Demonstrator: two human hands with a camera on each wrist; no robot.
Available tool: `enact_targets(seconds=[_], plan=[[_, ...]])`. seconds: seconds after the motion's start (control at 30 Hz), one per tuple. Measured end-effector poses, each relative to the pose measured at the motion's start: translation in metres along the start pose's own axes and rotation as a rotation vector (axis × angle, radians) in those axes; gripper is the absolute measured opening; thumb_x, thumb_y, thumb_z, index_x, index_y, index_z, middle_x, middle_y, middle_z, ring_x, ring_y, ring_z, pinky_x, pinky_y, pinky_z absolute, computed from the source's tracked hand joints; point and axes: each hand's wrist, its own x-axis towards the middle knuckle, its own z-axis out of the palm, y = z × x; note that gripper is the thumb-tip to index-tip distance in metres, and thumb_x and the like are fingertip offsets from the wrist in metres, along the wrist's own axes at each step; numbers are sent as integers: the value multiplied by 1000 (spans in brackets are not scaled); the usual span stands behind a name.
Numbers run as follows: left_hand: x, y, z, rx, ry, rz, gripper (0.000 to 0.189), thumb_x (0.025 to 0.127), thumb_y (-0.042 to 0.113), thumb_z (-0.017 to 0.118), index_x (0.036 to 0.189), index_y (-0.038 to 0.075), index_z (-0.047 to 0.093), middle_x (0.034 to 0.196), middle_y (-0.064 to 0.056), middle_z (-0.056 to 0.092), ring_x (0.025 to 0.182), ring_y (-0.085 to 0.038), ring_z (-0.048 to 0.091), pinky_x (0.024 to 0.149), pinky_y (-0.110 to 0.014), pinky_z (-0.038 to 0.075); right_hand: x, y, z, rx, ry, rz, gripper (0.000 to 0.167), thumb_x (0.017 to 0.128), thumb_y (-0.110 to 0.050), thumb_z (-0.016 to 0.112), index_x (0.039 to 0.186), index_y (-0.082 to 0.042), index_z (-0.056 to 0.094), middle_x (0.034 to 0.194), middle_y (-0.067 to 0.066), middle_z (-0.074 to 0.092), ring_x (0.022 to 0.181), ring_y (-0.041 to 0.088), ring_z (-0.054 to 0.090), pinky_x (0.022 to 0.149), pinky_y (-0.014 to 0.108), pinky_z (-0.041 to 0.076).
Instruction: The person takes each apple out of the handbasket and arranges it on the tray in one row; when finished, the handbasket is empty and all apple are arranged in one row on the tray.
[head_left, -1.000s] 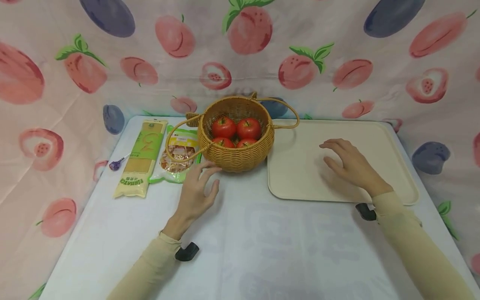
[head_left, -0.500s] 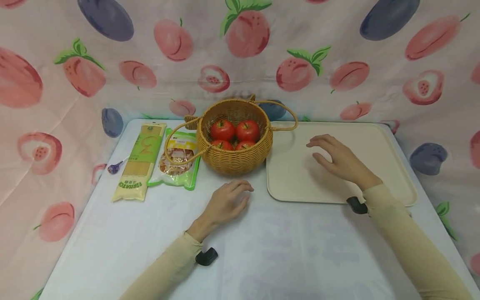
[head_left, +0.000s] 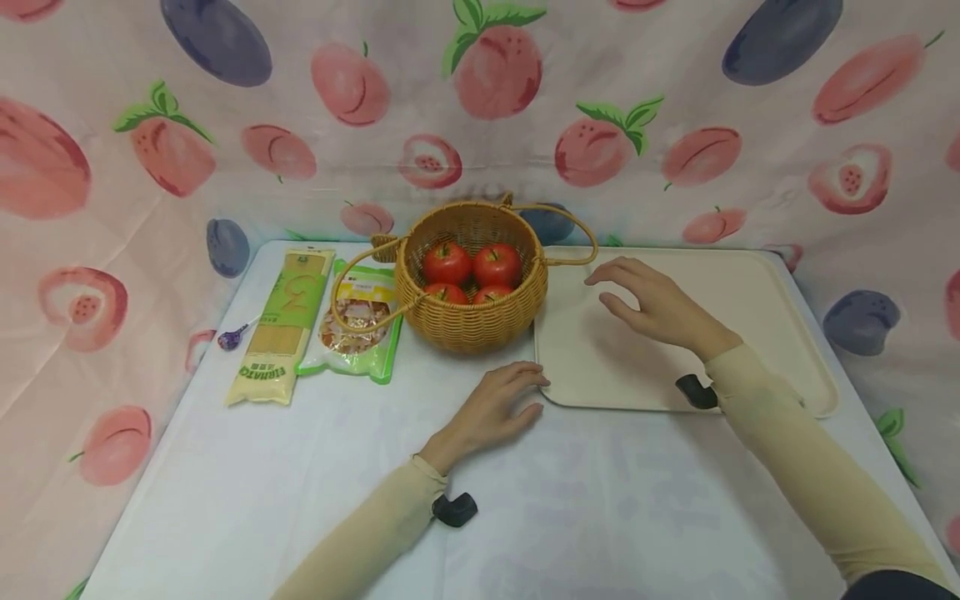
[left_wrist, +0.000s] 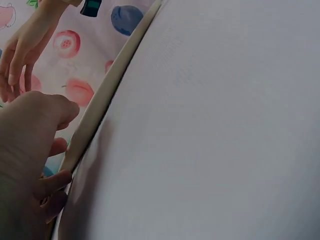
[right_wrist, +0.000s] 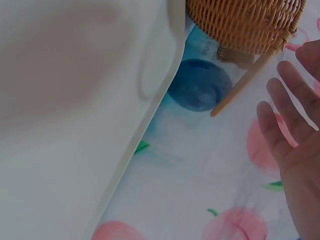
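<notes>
A round wicker basket [head_left: 472, 325] stands at the back middle of the table with several red apples [head_left: 497, 265] inside and its two handles folded outward. My left hand [head_left: 491, 412] is in front of the basket, fingers loosely bent at the near left corner of a cream tray [head_left: 720, 333]; whether it touches the rim I cannot tell. Above the tray's left half hovers my right hand [head_left: 656, 304], its fingers relaxed and holding nothing. In the right wrist view its fingers [right_wrist: 292, 107] are spread near the basket's handle.
Left of the basket lie a green-edged food packet [head_left: 358, 325], a long pack of noodles [head_left: 283, 325] and a purple-wrapped lollipop [head_left: 231, 339]. One basket handle overhangs the packet, the other the tray's back left corner. A fruit-print cloth [head_left: 525, 158] hangs behind the table.
My left hand has moved right, from beside the basket and packet to the tray's near left corner. The right hand has shifted left over the tray, closer to the basket.
</notes>
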Motion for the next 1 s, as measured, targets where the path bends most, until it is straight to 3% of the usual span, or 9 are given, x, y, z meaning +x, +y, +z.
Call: enact_targets(seconds=[0.13,0.33,0.47,0.8,1.0], plan=[[5,0,5,10,-39,16,32,89,31,61,120,21,60,138,1,50,134,-21,41,108,-41,35,13,-4,0,3,-11,-14,25,92,-15,60,117,-17,59,121,0,57,118,18,50,98,42,41],[2,-2,3,76,-44,27,22,89,27,63,111,23,64,120,5,56,126,-13,44,108,-35,35,36,-11,3,12,-35,-55,26,92,-17,59,118,-17,59,120,0,57,117,19,51,99,43,41],[-2,-3,3,63,-44,32,22,89,26,64,111,23,64,119,6,56,126,-13,44,109,-32,34,53,-14,6,24,-44,-111,25,92,-17,59,117,-14,61,118,0,59,115,18,52,98,41,41],[-2,-1,7,27,-44,39,21,89,24,64,110,24,65,119,7,56,126,-12,43,109,-31,35,88,-25,12,31,-86,-184,17,91,-13,61,108,-12,64,108,0,60,103,18,55,89,37,45],[0,-2,7,31,-31,48,20,89,23,64,109,24,65,119,6,56,125,-13,43,108,-31,35,104,-31,14,38,-202,-166,14,93,-16,59,105,-16,65,101,-2,62,85,10,57,74,28,50]])
